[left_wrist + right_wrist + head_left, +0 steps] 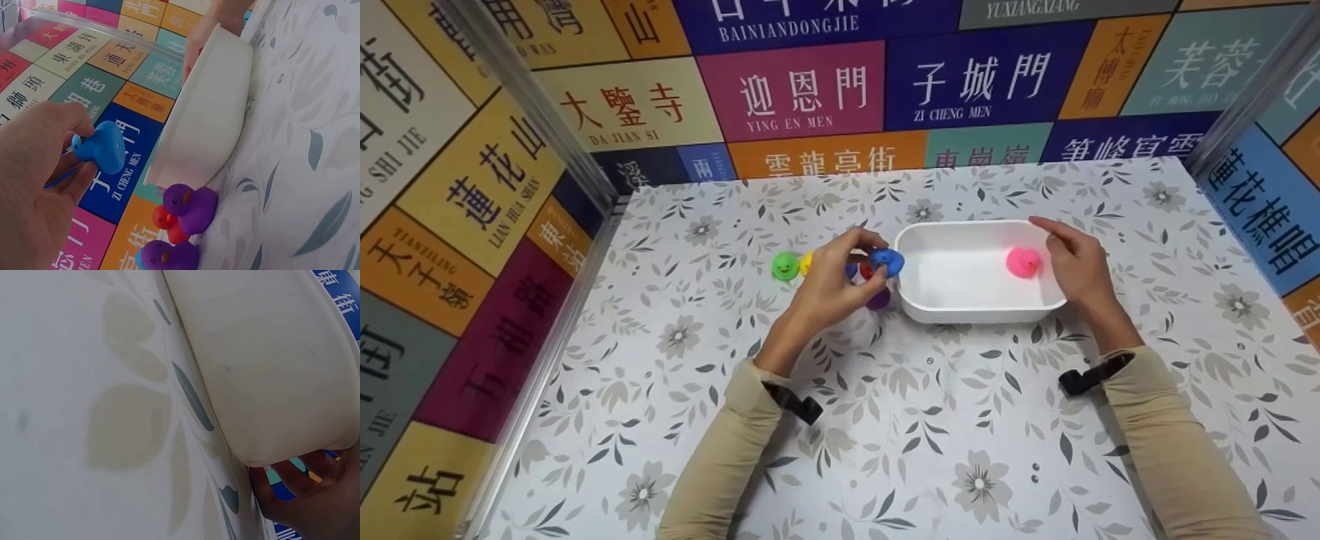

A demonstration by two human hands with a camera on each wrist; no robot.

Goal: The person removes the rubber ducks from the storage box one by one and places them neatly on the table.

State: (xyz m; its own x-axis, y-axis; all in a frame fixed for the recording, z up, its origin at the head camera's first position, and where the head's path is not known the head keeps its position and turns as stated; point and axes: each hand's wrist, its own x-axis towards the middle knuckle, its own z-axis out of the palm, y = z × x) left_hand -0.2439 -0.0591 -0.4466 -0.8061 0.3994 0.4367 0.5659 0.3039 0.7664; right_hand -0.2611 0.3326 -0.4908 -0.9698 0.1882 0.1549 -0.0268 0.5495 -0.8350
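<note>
My left hand (840, 274) pinches a blue rubber duck (888, 262) between thumb and fingers, just above the left rim of a white plastic box (960, 315). The same blue duck (107, 147) shows in the left wrist view, clear of the box. Inside the box, toward its right end, sits a pink duck (1024, 262). My right hand (1080, 266) rests against the box's right end, with the fingers along the outer wall (281, 382) in the right wrist view. Beneath my left hand stand a purple duck (194, 208) and a red duck (167, 223).
Left of my left hand are a green duck (785, 266) and a partly covered yellow duck (807, 262). Another purple duck (169, 256) stands near the red one. A leaf-patterned cloth (885, 420) covers the table. Panels with lettering (810, 90) enclose the back and sides.
</note>
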